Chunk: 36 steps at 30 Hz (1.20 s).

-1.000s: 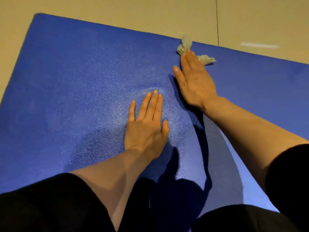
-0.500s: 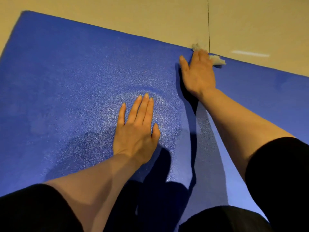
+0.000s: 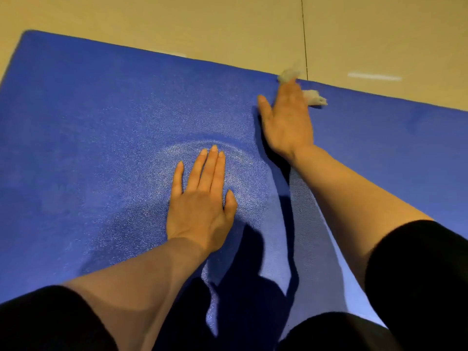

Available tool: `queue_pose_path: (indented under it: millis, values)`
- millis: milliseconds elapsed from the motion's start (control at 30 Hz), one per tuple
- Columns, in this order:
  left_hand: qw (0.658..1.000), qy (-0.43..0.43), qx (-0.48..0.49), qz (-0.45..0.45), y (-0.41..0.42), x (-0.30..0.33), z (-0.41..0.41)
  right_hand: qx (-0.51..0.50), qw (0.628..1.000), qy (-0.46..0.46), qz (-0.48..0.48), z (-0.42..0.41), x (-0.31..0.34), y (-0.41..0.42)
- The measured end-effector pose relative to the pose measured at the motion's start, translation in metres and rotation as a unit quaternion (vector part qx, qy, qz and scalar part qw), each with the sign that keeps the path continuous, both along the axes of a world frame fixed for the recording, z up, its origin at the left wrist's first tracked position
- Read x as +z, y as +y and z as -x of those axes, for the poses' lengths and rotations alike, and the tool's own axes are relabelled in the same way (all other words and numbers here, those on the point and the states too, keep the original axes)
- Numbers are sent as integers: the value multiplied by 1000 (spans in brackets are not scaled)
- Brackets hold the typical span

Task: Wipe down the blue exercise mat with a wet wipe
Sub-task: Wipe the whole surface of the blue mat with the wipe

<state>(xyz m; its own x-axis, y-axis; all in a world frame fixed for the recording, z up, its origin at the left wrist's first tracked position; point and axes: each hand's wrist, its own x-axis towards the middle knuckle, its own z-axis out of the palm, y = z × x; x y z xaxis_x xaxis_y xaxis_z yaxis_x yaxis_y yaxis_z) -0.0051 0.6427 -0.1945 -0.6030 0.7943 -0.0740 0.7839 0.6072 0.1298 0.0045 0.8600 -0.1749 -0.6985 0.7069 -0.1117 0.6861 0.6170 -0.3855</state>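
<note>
Mat: blue exercise mat (image 3: 88, 127) flat on tan floor (image 3: 177, 24), filling most of view; far edge running left to right, sloping down to the right.
Surface: pebbled, foam-like, dimpled in a ring around the left hand; judged soft, springy and grippy rather than slick.
Wet wipe: wet wipe (image 3: 314, 97) crumpled, pale, at the far edge of the mat; one tuft showing past the fingertips, another beside the little-finger side.
Right hand: right hand (image 3: 288, 122) palm-down on the wipe, fingers (image 3: 291, 97) straight and together, thumb spread; pressing, not pinching.
Left hand: left hand (image 3: 200, 196) flat on the mat nearer the body, fingers straight, nothing held; bracing body weight, by the look of the dent.
Handling, wipe: judged light, limp, damp; prone to bunching and slipping out sideways under a flat palm. Better spread under all four fingers than wadded.
Handling, mat: judged light enough to creep on smooth floor; bracing hand useful.
Progress: faint sheen mid-mat, wetness uncertain; left portion and right end probably still to do.
</note>
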Motion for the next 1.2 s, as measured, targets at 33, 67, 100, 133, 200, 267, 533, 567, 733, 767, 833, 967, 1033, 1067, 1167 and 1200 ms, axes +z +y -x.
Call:
queue_pose_path:
  millis: [33,67,100,133,200,267,533,567,733,767,833,967,1033,1067,1167,1200]
  values:
    - [1000,3,0,5,0,0,-1,45,999,23,10,10,1,-19]
    - [1000,6,0,10,0,1,-2,98,995,32,16,15,3,-40]
    - [1000,9,-1,15,1,2,-2,144,989,23,22,14,3,-56]
    - [1000,11,-3,18,2,3,-1,171,985,5,24,8,5,-64]
    - [1000,8,-8,14,4,5,-1,163,986,-2,14,-14,10,-51]
    - [1000,3,-14,9,4,5,-2,92,996,14,7,-42,6,-25]
    - [1000,16,-5,19,-4,1,0,96,992,56,57,-29,4,-75]
    - [1000,21,-6,20,-4,1,-1,142,989,27,44,-32,5,-82]
    - [1000,7,-14,-5,3,2,-3,54,998,-12,-3,-80,12,-25]
    - [1000,10,-13,-2,2,2,-2,27,1000,-16,1,-83,12,-21]
    - [1000,9,-12,4,-1,1,1,6,1000,-11,13,-72,9,-35]
    - [1000,18,-8,6,-4,0,-1,106,992,23,63,-53,9,-89]
    - [1000,28,-10,3,-1,1,-2,143,984,28,100,-51,11,-97]
    - [999,32,-12,2,0,1,-2,147,980,51,120,-50,15,-94]
    - [999,35,-15,-2,0,3,-1,92,974,187,87,-54,26,-83]
    - [999,35,-14,-3,0,4,0,55,972,218,62,-59,26,-77]
